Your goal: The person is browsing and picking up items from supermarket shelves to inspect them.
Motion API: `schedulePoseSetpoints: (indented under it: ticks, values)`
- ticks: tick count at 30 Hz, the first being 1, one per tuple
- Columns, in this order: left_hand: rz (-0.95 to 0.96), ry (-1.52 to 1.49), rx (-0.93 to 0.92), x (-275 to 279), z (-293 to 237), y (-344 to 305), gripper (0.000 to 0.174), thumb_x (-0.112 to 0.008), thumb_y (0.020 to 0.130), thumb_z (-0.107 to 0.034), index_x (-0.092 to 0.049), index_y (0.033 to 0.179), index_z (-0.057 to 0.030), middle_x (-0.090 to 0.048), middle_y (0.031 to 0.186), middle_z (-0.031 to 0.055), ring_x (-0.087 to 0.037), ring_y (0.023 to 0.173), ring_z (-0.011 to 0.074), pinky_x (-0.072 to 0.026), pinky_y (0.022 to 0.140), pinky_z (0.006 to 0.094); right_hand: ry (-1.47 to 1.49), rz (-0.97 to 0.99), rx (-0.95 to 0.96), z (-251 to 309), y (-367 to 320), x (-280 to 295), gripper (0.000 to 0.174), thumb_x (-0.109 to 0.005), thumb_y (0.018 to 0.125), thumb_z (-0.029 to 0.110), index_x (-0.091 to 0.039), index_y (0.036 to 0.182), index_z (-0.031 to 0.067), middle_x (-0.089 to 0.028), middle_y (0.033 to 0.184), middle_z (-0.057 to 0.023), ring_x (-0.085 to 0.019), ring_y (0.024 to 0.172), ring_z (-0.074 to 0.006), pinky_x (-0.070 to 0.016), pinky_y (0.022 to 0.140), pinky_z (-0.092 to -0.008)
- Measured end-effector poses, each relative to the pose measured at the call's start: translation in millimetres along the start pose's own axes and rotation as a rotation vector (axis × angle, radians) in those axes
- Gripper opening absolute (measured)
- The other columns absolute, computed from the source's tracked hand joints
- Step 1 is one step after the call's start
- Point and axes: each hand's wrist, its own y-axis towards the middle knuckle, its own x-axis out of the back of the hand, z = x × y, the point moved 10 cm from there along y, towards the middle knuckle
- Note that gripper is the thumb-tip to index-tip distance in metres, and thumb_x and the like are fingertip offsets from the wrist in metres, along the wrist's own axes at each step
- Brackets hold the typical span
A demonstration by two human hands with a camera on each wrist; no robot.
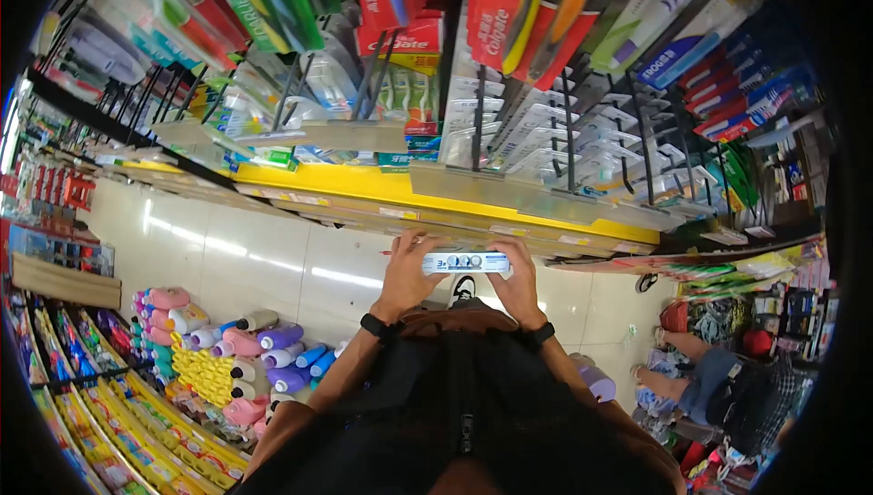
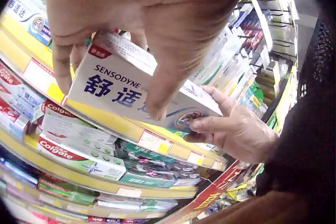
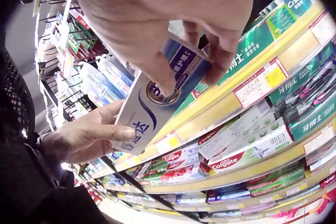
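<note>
A white and blue Sensodyne toothpaste box (image 1: 466, 262) is held level between both hands in front of the body. The left hand (image 1: 410, 270) grips one end, its thumb lying across the printed front in the left wrist view. At the other end the right hand (image 1: 515, 279) pinches the box, with its thumb (image 3: 160, 80) on the round emblem. The box's large lettering (image 2: 113, 92) shows in the left wrist view, and its top narrow side faces up in the head view.
Packaged toothbrushes (image 1: 546, 131) hang on hooks ahead, above a yellow-edged shelf (image 1: 318, 182). Lower shelves carry Colgate boxes (image 2: 79, 156). Colourful bottles (image 1: 282, 359) are grouped on the left behind the arm. Another person (image 1: 709, 386) is at the right.
</note>
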Motion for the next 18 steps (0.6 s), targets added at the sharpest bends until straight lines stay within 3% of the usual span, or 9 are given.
schedulePoseSetpoints:
  ticks: [1,4,9,12,18]
  values:
    - [-0.012,0.041,-0.009,1,0,0,0.051,-0.092,0.075,-0.009,-0.075,0.123,-0.0108,-0.063,0.130,0.0144,-0.059,0.126,0.0383,-0.0505,0.108,0.0484,-0.017,-0.030,0.028,3,0,2,0.040,-0.083,0.082,-0.005,-0.069,0.119,0.0033,-0.068,0.120,-0.0123,-0.068,0.111,-0.0305,-0.0552,0.094,-0.0370]
    - [0.001,0.087,-0.025,1,-1,0,0.051,-0.093,0.074,-0.014,-0.076,0.123,-0.0128,-0.066,0.126,0.0118,-0.061,0.122,0.0368,-0.0517,0.104,0.0475,-0.014,-0.031,0.010,3,4,0,0.041,-0.082,0.082,-0.006,-0.068,0.120,0.0033,-0.067,0.119,-0.0133,-0.067,0.112,-0.0329,-0.0552,0.094,-0.0382]
    - [0.049,0.100,0.050,-2,11,-2,0.048,-0.093,0.074,-0.018,-0.077,0.120,-0.0136,-0.069,0.119,0.0092,-0.064,0.114,0.0349,-0.0533,0.098,0.0451,-0.207,0.056,-0.014,-3,2,-10,0.043,-0.085,0.083,0.006,-0.067,0.122,0.0066,-0.067,0.119,-0.0154,-0.062,0.111,-0.0410,-0.0494,0.101,-0.0495]
    - [0.057,0.069,0.024,-2,19,-1,0.052,-0.092,0.076,-0.017,-0.077,0.126,-0.0186,-0.067,0.124,0.0092,-0.062,0.116,0.0388,-0.0541,0.100,0.0495,-0.151,0.106,-0.089,-10,-1,-15,0.045,-0.086,0.082,0.006,-0.067,0.122,0.0073,-0.068,0.116,-0.0147,-0.062,0.112,-0.0405,-0.0497,0.101,-0.0486]
    - [-0.003,0.087,-0.034,13,24,15,0.046,-0.088,0.077,-0.008,-0.077,0.121,-0.0142,-0.066,0.125,0.0145,-0.059,0.121,0.0405,-0.0475,0.108,0.0514,-0.091,0.123,-0.091,-5,5,-22,0.050,-0.086,0.085,0.006,-0.065,0.130,0.0054,-0.067,0.122,-0.0164,-0.065,0.116,-0.0376,-0.0540,0.100,-0.0453]
